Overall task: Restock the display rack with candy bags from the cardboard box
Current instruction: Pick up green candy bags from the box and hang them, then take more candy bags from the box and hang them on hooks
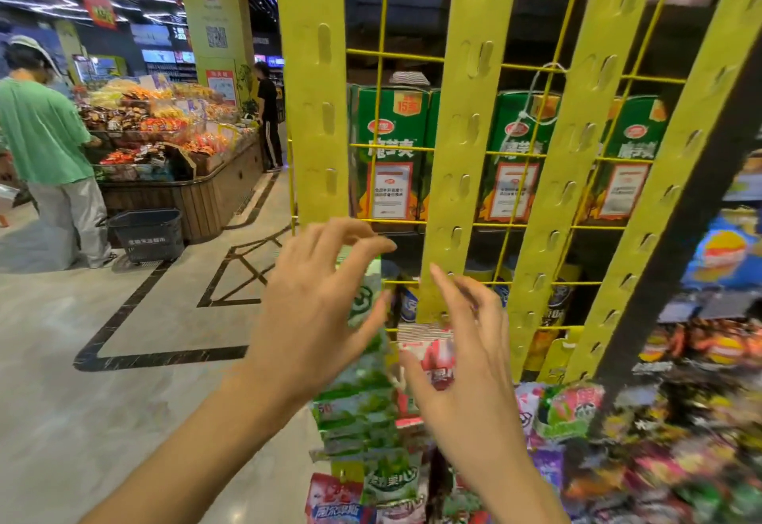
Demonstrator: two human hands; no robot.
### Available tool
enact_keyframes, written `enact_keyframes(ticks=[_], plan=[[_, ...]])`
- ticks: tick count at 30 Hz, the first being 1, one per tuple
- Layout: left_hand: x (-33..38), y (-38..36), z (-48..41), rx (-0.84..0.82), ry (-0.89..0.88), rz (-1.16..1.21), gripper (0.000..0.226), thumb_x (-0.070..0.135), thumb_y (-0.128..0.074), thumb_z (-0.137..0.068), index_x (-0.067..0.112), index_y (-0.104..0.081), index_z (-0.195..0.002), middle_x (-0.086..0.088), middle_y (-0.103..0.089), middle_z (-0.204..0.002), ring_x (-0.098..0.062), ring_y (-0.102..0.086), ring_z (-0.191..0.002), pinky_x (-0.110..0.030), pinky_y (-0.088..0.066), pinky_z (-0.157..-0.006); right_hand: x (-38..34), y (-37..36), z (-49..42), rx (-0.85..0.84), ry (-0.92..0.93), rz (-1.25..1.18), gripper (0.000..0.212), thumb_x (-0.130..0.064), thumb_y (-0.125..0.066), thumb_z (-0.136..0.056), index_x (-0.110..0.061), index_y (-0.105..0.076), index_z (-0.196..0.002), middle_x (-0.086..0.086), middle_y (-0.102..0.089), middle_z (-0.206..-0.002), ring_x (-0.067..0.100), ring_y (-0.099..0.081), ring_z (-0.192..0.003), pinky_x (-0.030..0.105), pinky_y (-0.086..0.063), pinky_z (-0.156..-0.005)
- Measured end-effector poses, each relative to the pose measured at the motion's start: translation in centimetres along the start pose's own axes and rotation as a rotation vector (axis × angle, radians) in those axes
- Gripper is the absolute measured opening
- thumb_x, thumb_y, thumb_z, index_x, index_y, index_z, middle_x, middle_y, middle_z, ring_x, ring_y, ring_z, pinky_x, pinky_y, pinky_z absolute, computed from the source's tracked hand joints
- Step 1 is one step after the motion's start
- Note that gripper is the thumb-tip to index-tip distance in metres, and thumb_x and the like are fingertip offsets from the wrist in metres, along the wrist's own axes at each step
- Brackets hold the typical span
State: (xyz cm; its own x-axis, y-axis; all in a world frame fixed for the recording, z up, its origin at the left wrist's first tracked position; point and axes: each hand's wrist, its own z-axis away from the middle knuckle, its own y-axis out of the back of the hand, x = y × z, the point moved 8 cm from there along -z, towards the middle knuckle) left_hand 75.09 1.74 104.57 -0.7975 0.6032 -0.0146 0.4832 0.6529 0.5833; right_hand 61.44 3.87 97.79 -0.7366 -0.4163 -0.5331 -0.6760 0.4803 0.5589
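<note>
Yellow hanging strips [462, 119] run down a yellow wire display rack [511, 152]. Candy bags hang in columns on the lower part of the strips: green-and-white bags [363, 408] on the left, a red-and-white bag [429, 358] beside them. My left hand [317, 309] is at the top green bag [365, 290], with its fingers spread and curved and thumb and forefinger on either side of the bag's upper part. My right hand [466, 350] is raised in front of the red-and-white bag with relaxed, straight fingers and holds nothing. The cardboard box is not in view.
Green drink cartons [391, 152] stand on the shelf behind the wire rack. Blurred snack bags [680, 420] fill the lower right. To the left lie open tiled floor, a dark shopping basket [148, 235], a produce island [165, 144] and two people.
</note>
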Motion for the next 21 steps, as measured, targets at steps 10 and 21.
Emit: enact_keyframes(ticks=[10,21], plan=[[17.1,-11.1,-1.8,-0.332,-0.252,-0.037,0.053,0.049,-0.062,-0.077,0.021,-0.057,-0.123,-0.005,-0.057,-0.120,-0.030,-0.056,-0.102,-0.041,-0.047,-0.079,13.3,16.3,3.7,-0.068,-0.180,0.617,0.080,-0.036,-0.070,-0.081,-0.026,-0.032,-0.151,0.009,-0.030,-0.152,0.031,-0.029,-0.140,0.046,-0.029,-0.114],[39.9,-21.7,2.6,-0.607,-0.479,0.073,0.069,0.059,-0.056,-0.085,0.022,-0.041,-0.141,-0.008,-0.046,-0.138,-0.034,-0.053,-0.114,-0.045,-0.048,-0.086,26.2,31.0,18.9,-0.277,-0.497,0.886,0.085,-0.043,-0.064,-0.088,-0.028,-0.015,-0.156,0.010,-0.018,-0.161,0.030,-0.015,-0.149,0.051,-0.016,-0.121]])
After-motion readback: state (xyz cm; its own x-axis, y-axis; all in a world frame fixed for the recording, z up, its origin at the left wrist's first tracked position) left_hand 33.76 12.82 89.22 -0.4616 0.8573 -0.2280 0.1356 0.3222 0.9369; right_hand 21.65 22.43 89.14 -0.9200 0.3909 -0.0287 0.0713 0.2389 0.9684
